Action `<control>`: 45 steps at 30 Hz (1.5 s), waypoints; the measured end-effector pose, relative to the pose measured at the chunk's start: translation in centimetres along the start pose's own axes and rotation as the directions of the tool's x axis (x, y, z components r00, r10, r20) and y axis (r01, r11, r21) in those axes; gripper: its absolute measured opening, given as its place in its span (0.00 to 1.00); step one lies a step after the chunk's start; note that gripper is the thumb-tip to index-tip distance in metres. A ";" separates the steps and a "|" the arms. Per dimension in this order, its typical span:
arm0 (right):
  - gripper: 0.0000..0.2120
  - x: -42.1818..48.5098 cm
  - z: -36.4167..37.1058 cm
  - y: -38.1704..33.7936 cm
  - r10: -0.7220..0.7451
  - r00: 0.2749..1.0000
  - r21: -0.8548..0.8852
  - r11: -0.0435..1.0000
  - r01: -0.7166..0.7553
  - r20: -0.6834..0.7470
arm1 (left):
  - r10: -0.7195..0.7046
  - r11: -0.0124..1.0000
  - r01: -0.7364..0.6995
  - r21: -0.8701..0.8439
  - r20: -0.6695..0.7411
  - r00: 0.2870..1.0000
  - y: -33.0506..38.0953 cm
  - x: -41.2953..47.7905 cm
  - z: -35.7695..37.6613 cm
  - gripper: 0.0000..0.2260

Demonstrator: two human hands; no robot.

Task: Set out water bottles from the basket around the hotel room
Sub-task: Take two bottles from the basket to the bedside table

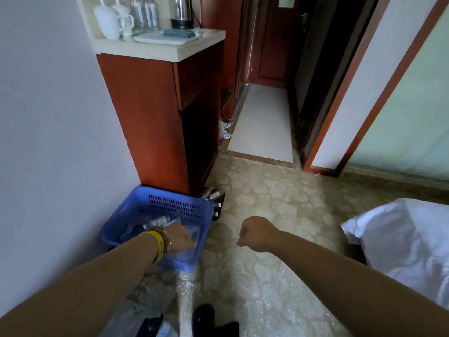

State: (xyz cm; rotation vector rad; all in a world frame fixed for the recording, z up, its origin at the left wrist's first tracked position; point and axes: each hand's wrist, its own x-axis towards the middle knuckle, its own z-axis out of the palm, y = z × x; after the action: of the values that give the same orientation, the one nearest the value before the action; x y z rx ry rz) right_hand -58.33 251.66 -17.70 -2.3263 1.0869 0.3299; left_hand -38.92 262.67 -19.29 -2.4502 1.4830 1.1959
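White wall [48, 117] fills the 9 o'clock side. Patterned carpet [279, 190] runs from centre down to 6 o'clock. Red-brown wooden cabinet [145, 113] stands at 11 o'clock against the wall. Its pale counter top [158, 49] carries white teapots [109, 20] and a steel kettle [182, 13]. The clear items between them are too blurred to name. White bedding [408, 239] sits at 4 o'clock.

Blue basket [175, 205] sits on the carpet at 7 o'clock, beside the wall and right at the cabinet's foot. A dark item just beside the basket's 2 o'clock corner is unclear.

Left hand [181, 239] reaches down inside the basket with its back to the camera. The fingers are hidden below the hand, so I cannot tell whether it grips anything. Right hand [255, 233] hangs over the carpet at 3 o'clock of the basket, well clear of it, curled into a fist with nothing visible in it.

Water bottles [158, 222], clear plastic, lie flat in the basket. One labelled bottle is near the left hand at its 10 o'clock, and more clear plastic lies directly under the hand. Yellow wristband [159, 246] is on the left wrist.
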 end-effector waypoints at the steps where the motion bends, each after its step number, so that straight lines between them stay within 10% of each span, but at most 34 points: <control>1: 0.14 2.0 -0.8 -0.7 -0.005 1.000 -0.001 1.000 0.005 -0.002 | -0.021 0.999 0.020 -0.042 -0.026 0.999 -0.7 1.4 -1.3 0.18; 18: 0.05 30.6 -7.5 -12.9 -0.254 0.944 -0.195 0.936 0.295 0.208 | -0.512 0.826 0.448 -0.342 -0.123 0.850 -14.4 12.8 -15.1 0.17; 29: 0.15 49.5 -9.7 -15.0 -0.460 0.724 -0.282 0.706 0.649 0.514 | -0.753 0.525 0.552 -0.647 -0.051 0.656 -13.5 22.1 -16.9 0.17; 36: 0.17 57.5 -3.4 -11.6 -0.386 0.702 -0.269 0.729 0.630 0.599 | -0.787 0.308 0.573 -0.759 0.136 0.602 -12.8 30.1 -11.0 0.17; 45: 0.15 67.9 12.4 -6.3 -0.310 0.720 -0.355 0.709 0.610 0.621 | -0.827 0.298 0.606 -0.737 0.117 0.549 -20.4 42.5 0.4 0.16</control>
State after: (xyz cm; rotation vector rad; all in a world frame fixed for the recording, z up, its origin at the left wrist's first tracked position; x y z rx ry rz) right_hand -9.72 219.21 -54.93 -2.6371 0.0716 1.1055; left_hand -12.99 242.47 -53.11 -3.2262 -0.4381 1.3036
